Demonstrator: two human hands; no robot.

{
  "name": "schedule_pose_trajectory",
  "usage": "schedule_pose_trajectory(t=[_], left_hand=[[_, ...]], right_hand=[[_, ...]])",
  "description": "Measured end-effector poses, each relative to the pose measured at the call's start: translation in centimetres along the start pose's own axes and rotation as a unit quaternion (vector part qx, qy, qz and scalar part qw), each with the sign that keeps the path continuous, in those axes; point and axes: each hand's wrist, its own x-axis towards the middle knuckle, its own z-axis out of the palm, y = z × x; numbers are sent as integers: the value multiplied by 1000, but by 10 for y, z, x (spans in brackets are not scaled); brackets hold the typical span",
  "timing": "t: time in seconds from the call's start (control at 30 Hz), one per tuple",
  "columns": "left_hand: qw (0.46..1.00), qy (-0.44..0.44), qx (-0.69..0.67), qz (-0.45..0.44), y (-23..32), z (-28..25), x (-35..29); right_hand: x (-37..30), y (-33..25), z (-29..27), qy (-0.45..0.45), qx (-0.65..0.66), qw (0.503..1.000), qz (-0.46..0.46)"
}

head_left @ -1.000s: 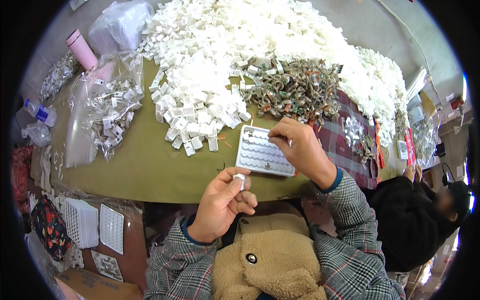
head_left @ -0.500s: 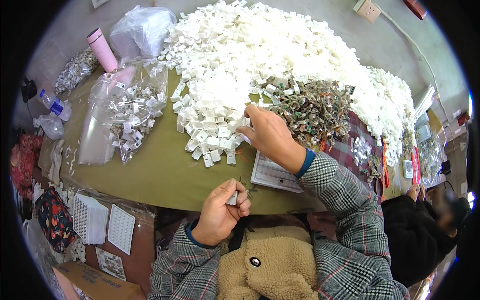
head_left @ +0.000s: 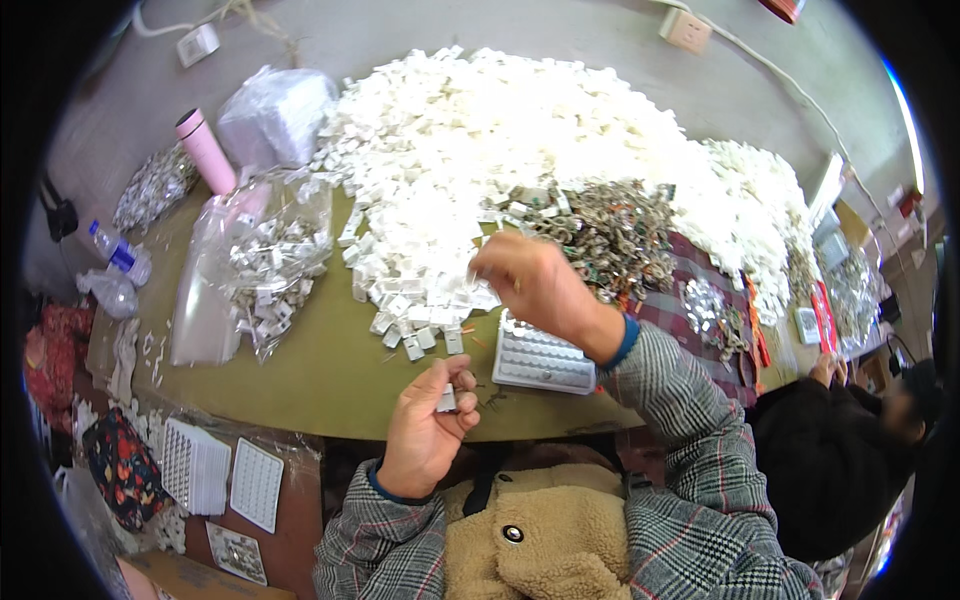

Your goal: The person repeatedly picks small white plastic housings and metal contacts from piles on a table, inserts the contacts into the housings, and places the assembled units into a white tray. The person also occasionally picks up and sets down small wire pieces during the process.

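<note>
My left hand [head_left: 424, 432] is half curled near the table's front edge and grips a small white plastic housing [head_left: 446, 401] between thumb and fingers. Ahead and to the right, my right hand [head_left: 545, 285] hangs with its fingertips drawn together at the near edge of a heap of white plastic housings [head_left: 420, 240]. Whatever those fingertips pinch is too small and blurred to name. Just right of that hand lies a tangled pile of brownish wired parts [head_left: 615, 235]. Beneath my right wrist rests a white tray with rows of small pockets [head_left: 540, 360].
At left are a clear bag of white pieces [head_left: 270, 270], a pink flask [head_left: 205, 150] and a water bottle [head_left: 120, 252]. Stacked white trays [head_left: 195, 465] stand lower left. A person in dark clothing [head_left: 830, 460] sits at right, near a plaid cloth [head_left: 705, 330].
The fingers of my right hand have closed together from a wider spread. My left hand still holds the white housing. The whole view has shifted, showing more of the wall.
</note>
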Motion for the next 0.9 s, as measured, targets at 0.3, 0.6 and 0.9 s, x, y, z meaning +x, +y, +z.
schedule_pose_trajectory(t=[0.3,0.6,0.9], left_hand=[[938,-195,219,-182,-9,4,-6],[919,-172,230,-271,-27,24,4],[946,-172,143,-235,-41,18,11]], right_hand=[[-100,-84,-44,-175,73,980,-68],[-140,-29,-79,38,-58,990,123],[-136,71,-93,27,-301,920,250]])
